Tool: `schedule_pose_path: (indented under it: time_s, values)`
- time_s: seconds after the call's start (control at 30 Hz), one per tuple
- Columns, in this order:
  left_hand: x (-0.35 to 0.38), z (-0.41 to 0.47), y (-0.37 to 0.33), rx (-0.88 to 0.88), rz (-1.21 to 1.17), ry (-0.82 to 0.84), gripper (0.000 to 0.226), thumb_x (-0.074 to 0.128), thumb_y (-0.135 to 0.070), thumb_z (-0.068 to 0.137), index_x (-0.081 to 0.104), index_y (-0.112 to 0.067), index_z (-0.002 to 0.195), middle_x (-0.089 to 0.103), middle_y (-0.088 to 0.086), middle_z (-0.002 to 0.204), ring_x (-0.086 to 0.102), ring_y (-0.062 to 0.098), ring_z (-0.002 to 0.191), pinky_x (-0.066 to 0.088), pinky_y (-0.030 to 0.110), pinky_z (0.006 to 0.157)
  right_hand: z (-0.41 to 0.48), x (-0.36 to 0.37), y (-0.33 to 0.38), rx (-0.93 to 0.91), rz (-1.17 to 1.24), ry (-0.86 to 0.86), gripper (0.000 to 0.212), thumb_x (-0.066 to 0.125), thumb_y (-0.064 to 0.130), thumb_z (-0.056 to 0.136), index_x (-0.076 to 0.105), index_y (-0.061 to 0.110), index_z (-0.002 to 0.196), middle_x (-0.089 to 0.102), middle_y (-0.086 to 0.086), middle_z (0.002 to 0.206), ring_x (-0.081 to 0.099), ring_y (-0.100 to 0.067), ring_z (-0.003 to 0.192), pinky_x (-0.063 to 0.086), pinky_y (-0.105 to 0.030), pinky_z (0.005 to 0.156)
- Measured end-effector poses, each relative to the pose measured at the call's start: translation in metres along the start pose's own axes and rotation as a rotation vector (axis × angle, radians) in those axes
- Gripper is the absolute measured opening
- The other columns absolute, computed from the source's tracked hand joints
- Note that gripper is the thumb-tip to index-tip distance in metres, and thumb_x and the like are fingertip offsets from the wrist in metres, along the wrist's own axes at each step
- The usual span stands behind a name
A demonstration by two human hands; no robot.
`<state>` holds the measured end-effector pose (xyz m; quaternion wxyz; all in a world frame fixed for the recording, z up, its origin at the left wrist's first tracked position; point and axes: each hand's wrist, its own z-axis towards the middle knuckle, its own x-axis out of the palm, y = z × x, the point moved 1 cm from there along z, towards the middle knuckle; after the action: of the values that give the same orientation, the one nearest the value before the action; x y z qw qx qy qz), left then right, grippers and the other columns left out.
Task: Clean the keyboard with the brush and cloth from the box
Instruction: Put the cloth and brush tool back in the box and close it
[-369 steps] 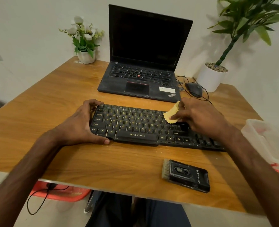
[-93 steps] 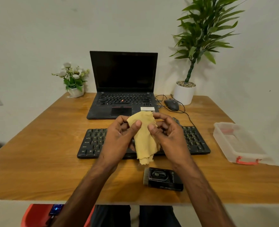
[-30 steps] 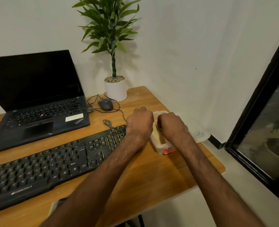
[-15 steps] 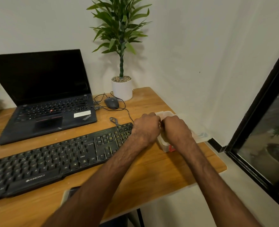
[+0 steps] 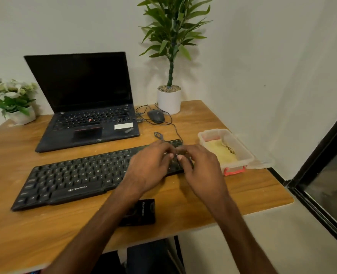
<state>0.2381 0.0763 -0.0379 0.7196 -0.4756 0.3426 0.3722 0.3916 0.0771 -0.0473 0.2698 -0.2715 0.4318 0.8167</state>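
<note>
Two hands hover close together over the right end of the keyboard (image 5: 74,178). The left hand (image 5: 149,169) and the right hand (image 5: 201,169) both have loosely bent fingers, tips nearly meeting, and neither appears to hold anything, though blur softens the detail. The yellow cloth (image 5: 221,153) lies crumpled inside the clear box (image 5: 245,153), which stands just beside the keyboard's right end on the table (image 5: 25,234). The brush (image 5: 144,211), a small black block, lies flat near the table's front edge, partly hidden beneath the left forearm (image 5: 104,224). It looks light and rigid, so it should lift easily if pinched across its long sides, away from the bristle end, which is out of sight. The cloth is soft and limp and will bunch wherever it is grabbed. The keyboard seems light enough to slide on smooth wood, so steadying one end would help.
</note>
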Motion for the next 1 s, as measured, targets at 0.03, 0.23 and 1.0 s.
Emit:
schedule_pose_path:
  time_s: [0.03,0.23,1.0]
  values:
    - [-0.007,-0.015,0.011,-0.025,-0.014,-0.018,0.018,0.051,-0.031,0.102,0.062,-0.031,0.116,0.059,-0.017,0.115,0.051,-0.001,0.092,0.045,0.026,0.076,-0.008,0.008,0.008,-0.005,0.091,0.039,0.025,0.060,0.021,0.096,0.067,0.021,0.120,0.066,0.005,0.116,0.059,-0.006,0.104,0.048,-0.024,0.090]
    - [-0.040,-0.107,0.061,-0.263,-0.031,-0.085,0.044,0.041,-0.060,0.093,0.059,-0.035,0.124,0.054,-0.017,0.115,0.052,-0.003,0.100,0.047,0.022,0.081,-0.042,0.041,0.028,0.106,0.487,0.372,0.039,0.067,0.039,0.089,0.060,0.031,0.127,0.062,0.020,0.118,0.056,0.006,0.107,0.050,-0.015,0.085]
    - [-0.054,-0.119,0.057,-0.096,-0.258,0.116,0.059,0.063,-0.059,0.075,0.041,-0.052,0.129,0.054,-0.033,0.111,0.057,-0.002,0.098,0.042,0.015,0.067,-0.052,0.051,0.045,0.272,0.910,0.598,0.028,0.053,0.030,0.098,0.065,0.027,0.123,0.070,0.007,0.114,0.066,-0.009,0.106,0.053,-0.023,0.084]
